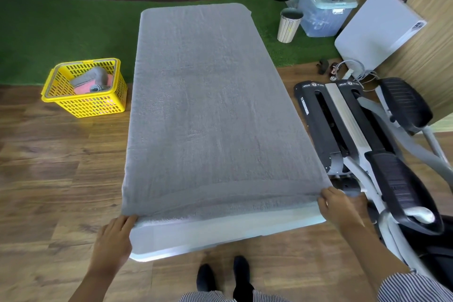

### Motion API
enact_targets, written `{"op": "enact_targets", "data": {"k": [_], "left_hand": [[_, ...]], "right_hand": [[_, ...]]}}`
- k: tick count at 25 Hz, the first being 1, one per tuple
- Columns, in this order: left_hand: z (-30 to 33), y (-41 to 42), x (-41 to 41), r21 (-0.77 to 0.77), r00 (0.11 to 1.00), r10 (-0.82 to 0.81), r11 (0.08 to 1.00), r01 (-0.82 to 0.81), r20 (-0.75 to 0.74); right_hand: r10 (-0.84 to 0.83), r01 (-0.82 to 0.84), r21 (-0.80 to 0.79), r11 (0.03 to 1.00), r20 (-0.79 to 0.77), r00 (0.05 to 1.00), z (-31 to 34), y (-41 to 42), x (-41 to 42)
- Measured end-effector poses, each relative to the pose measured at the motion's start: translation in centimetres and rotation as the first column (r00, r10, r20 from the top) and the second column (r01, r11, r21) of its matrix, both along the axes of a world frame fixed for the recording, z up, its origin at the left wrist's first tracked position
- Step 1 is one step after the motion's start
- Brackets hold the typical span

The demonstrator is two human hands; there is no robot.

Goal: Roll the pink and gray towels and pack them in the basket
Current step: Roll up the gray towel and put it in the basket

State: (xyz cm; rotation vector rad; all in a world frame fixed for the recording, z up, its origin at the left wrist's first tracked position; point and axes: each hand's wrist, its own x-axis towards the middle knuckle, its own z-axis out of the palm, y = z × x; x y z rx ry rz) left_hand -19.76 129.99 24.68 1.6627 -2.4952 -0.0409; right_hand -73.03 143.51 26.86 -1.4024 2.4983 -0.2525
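Both hands pinch the near corners of the gray towel (210, 105) spread over the table (220, 230): left hand (115, 235) lower left, right hand (337, 206) lower right.

A gray towel (210, 110) lies spread flat over a white folding table (220, 233), covering nearly all of its top; only the near strip of the table shows bare. The left hand (115, 238) pinches the towel's near left corner, and the right hand (337, 206) pinches its near right corner. To the left, on the wood floor (49, 167), stands a yellow basket (84, 87) with rolled gray and pink towels inside. An elliptical trainer (367, 144) stands just right of the table. Green artificial turf (61, 32) lies beyond.
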Motion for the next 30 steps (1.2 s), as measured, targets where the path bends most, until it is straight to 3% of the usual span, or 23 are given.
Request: {"op": "enact_targets", "data": {"k": [4,6,8,12,19,25,30], "left_hand": [[0.7,-0.7,-1.0,-0.038,0.999,0.029,0.999,-0.030,-0.014],[0.8,-0.8,-1.9,-0.090,0.995,0.087,0.992,-0.092,-0.050],[0.6,-0.6,-2.4,-0.131,0.996,0.045,0.990,-0.056,-0.080],[0.0,-0.4,-2.1,-0.121,0.994,-0.010,0.993,-0.003,-0.107],[0.1,-0.5,-1.7,-0.159,1.000,-0.001,0.987,0.000,-0.005],[0.2,0.0,-0.3,-0.184,0.997,-0.054,0.981,0.063,0.051],[0.6,-0.9,-1.8,-0.209,0.998,0.049,0.976,-0.056,-0.038]], "right_hand": [[-0.020,0.016,-0.060,0.998,-0.065,0.998,0.6,-0.5,0.7],[0.048,-0.061,-0.056,0.997,-0.203,0.978,0.8,-0.7,1.1],[0.143,-0.169,-0.086,0.982,-0.251,0.958,0.6,-0.8,1.0],[0.153,-0.185,-0.158,0.970,-0.196,0.969,0.4,-0.5,0.9],[0.177,-0.190,-0.063,0.980,-0.173,0.969,0.2,-0.8,0.5],[0.199,-0.215,-0.030,0.976,-0.264,0.944,0.5,-1.1,0.4],[0.184,-0.212,-0.051,0.976,-0.330,0.926,0.1,-2.1,0.1]]}}
